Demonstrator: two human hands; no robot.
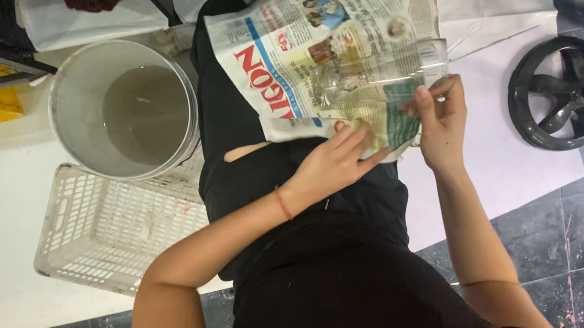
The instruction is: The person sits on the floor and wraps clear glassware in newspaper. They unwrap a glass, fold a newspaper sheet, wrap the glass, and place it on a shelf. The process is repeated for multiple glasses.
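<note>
Seated person, view looking down over the lap; a sheet of newspaper (pixel 307 55) is lying across the black-clad legs with a clear glass (pixel 379 76) resting on its side on top of it. The glass is sitting toward the near right part of the sheet, its open mouth pointing right, fully visible and not yet covered by paper on its upper side. The left hand (pixel 334 162) is pressing flat with fingers extended onto the near edge of the newspaper, just beside the base of the glass, and appears to be lifting or folding that edge up; it is not closed around anything. The right hand (pixel 442 120) is pinching the paper corner at the glass rim between thumb and fingers, closed on the paper and touching the glass. Judgement: wrapping is only beginning, since the glass is laid in place and the first fold is being started, while most of the sheet is lying unrolled beyond the glass. Rolling, tucking the ends and setting the bundle down all appear to be left. To the left, a white bucket (pixel 123 108) holding cloudy water is standing beside a white plastic basket (pixel 114 227), which is looking empty. A black wheel-shaped stand (pixel 563 91) is lying on the tiled floor to the right, well apart.
</note>
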